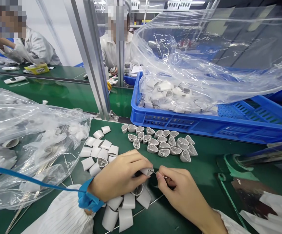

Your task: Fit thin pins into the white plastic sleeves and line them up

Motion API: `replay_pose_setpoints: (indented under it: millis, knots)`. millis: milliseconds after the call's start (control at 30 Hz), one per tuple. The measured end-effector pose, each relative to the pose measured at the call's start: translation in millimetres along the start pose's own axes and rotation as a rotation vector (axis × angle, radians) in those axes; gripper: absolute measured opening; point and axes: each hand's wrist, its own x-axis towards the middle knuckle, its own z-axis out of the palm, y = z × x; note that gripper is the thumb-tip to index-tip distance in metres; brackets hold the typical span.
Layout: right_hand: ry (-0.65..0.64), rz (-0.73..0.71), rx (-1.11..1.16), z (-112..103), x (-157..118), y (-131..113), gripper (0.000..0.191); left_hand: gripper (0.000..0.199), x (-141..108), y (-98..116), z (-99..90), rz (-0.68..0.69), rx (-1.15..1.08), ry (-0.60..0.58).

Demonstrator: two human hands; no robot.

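Note:
Between the thumb and fingers of my left hand [122, 175] is a white hollow plastic cap [147, 171], its open end facing right. My right hand [180, 187] pinches a thin metal rod [166, 177], whose tip reaches the cap's opening; how far in it goes I cannot tell. Several similar caps [125, 219] lie loose below my left hand, and more caps [96, 152] lie on their sides left of it. Beyond my hands, several caps [164, 152] stand in rough rows with their openings up. A blue wrist strap [90, 196] is around my left wrist.
A blue crate [160, 118] at the back right holds a clear bag [192, 78] of caps. Another plastic bag [33, 130] covers the left side, with thin rods [21, 211] near it. A metal post [92, 58] rises behind the bench. A green metal fixture [233, 162] is at right. Two people sit opposite.

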Motion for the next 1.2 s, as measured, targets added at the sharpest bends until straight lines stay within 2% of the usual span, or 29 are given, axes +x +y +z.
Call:
replay_pose_setpoints:
  millis: [167,333,667,767,867,967,1067,1200]
  knots:
    - [-0.055,0.031,0.019,2,0,1,0.036,0.017,-1,-1,2.6,0.028,0.034,0.011]
    - [-0.045,0.065,0.004,5,-1,5,0.040,0.017,-1,-1,1.6,0.046,0.038,0.000]
    - [0.164,0.006,-0.100,8,-2,5,0.045,0.016,0,1,-7.3,0.038,0.013,-0.004]
    - [0.172,0.042,-0.027,5,0,4,0.045,0.015,-1,-4,-17.4,-0.044,0.048,0.097]
    - [0.127,0.105,0.080,4,1,4,0.042,0.005,-5,-19,-31.0,-0.169,0.146,0.223]
    - [0.072,0.145,0.159,5,1,3,0.039,0.008,-8,-38,-40.2,-0.301,0.288,0.216]
    - [0.039,0.176,0.190,6,0,2,0.038,0.012,-8,-49,-41.1,-0.421,0.405,0.210]
    - [0.010,0.197,0.200,7,0,3,0.039,0.019,-4,-50,-36.2,-0.462,0.453,0.189]
